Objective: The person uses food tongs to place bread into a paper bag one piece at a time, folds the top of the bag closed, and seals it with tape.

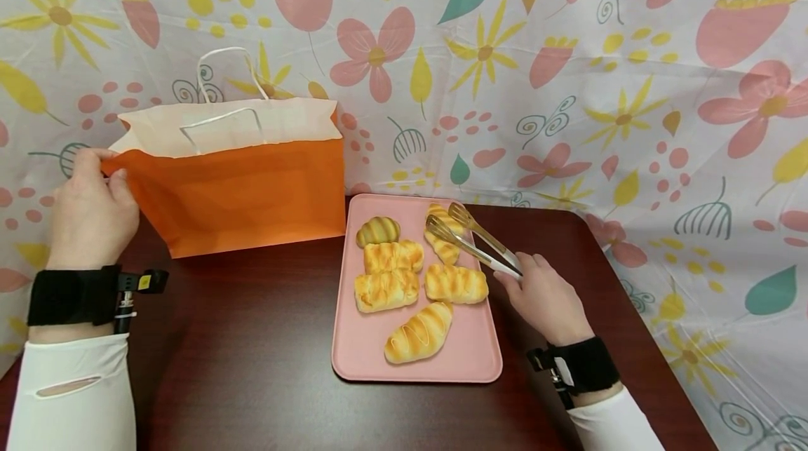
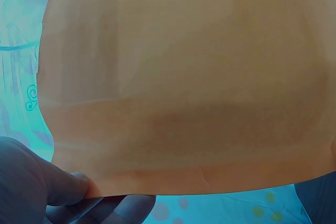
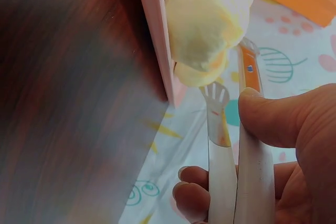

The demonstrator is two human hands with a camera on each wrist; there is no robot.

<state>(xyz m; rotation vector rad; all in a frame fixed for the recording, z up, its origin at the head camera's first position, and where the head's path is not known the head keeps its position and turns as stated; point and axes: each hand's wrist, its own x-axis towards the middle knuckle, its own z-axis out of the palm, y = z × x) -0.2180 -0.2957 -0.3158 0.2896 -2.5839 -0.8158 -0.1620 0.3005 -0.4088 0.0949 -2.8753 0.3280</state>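
My left hand (image 1: 95, 209) pinches the upper left edge of an orange paper bag (image 1: 252, 191), thumb on the near side. The bag stands upright, its white-lined mouth open and two white handles up. In the left wrist view, the orange paper (image 2: 184, 87) fills most of the picture. With my right hand (image 1: 546, 297) I hold metal tongs (image 1: 486, 240), their arms apart. The tips are over a striped bread roll (image 1: 447, 254) at the tray's far right corner; whether they touch it I cannot tell. In the right wrist view, my thumb presses the white tong handle (image 3: 254, 177).
A pink tray (image 1: 360, 360) lies right of the bag. On it are several more breads: a greenish roll (image 1: 379, 231), rectangular loaves (image 1: 386, 291) and a drizzled roll (image 1: 419, 333). The dark wooden table (image 1: 252, 367) ends at a floral cloth backdrop (image 1: 480, 121).
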